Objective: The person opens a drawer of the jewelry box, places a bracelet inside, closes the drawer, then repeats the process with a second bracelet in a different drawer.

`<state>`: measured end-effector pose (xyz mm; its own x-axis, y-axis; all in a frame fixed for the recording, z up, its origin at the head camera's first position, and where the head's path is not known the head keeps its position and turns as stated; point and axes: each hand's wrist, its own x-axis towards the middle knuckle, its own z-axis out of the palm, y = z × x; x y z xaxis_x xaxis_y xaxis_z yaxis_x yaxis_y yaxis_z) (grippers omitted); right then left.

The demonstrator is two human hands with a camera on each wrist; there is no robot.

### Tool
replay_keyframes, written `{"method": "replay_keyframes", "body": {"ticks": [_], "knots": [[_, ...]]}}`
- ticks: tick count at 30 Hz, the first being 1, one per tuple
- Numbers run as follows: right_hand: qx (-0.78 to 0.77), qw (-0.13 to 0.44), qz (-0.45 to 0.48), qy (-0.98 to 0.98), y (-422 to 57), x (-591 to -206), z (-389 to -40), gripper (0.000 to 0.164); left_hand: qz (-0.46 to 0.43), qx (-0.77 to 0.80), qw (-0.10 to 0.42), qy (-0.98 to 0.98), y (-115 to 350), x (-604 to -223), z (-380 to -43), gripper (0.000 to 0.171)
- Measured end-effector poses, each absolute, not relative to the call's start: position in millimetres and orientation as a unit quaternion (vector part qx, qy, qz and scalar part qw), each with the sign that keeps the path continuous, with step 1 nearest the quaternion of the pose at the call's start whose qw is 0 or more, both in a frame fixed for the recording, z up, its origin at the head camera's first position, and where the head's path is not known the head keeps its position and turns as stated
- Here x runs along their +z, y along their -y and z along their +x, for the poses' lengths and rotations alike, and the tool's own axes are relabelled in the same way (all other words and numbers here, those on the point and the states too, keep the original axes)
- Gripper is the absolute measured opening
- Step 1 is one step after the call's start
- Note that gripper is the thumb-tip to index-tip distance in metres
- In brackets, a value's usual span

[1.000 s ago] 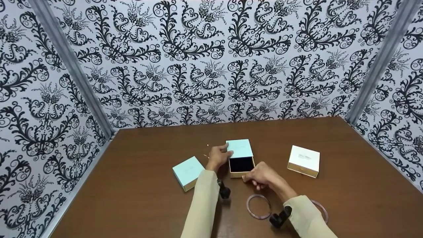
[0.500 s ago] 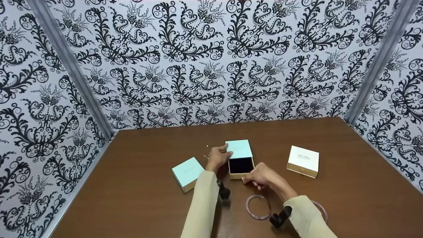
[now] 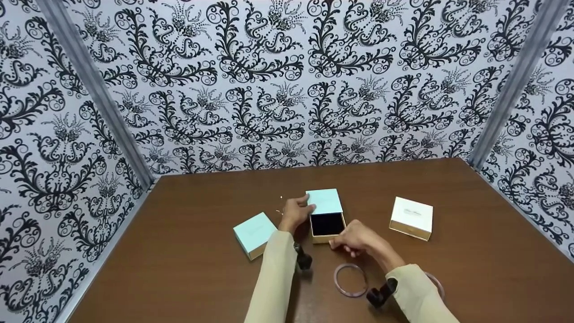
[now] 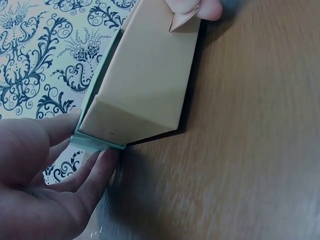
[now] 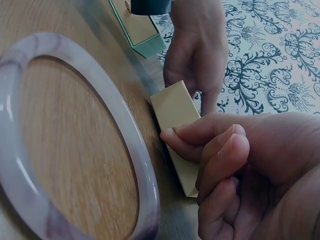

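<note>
A mint-topped drawer-style gift box sits mid-table, its sleeve (image 3: pixel 324 201) at the back and its cream drawer (image 3: pixel 321 239) slid partway out toward me. Black lining shows inside the drawer. My left hand (image 3: pixel 295 213) holds the sleeve at its left side; in the left wrist view, thumb and fingers grip the sleeve's edge. At the drawer's front, my right hand (image 3: pixel 356 237) pinches a small pull tab (image 4: pixel 182 21) between thumb and finger, the other fingers curled. Just in front of this hand, a marbled pale purple bangle (image 5: pixel 10 135) lies on the table.
A second mint box (image 3: pixel 255 231) stands left, partly behind the left sleeve. A white box (image 3: pixel 412 214) with dark lettering is at the right. Another bangle (image 3: pixel 438 285) shows partly beyond the right forearm. Tiny pale items (image 3: pixel 280 211) lie beside the left hand. Patterned walls enclose the table.
Both hands keep nearly the same places and grips. The drawer shows very slightly farther out of its sleeve than a second ago.
</note>
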<state>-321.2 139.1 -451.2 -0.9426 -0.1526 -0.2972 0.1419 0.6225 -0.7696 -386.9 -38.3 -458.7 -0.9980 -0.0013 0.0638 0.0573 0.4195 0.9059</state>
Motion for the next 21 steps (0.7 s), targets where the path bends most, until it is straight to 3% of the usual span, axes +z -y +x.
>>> {"method": "replay_keyframes", "body": {"ticks": [21], "knots": [[-0.402,0.179,-0.019,-0.898,-141.8,-445.3,-311.8,0.027,-0.025,-0.561,0.018,0.827,39.3,-462.1,-387.9,0.042]]}}
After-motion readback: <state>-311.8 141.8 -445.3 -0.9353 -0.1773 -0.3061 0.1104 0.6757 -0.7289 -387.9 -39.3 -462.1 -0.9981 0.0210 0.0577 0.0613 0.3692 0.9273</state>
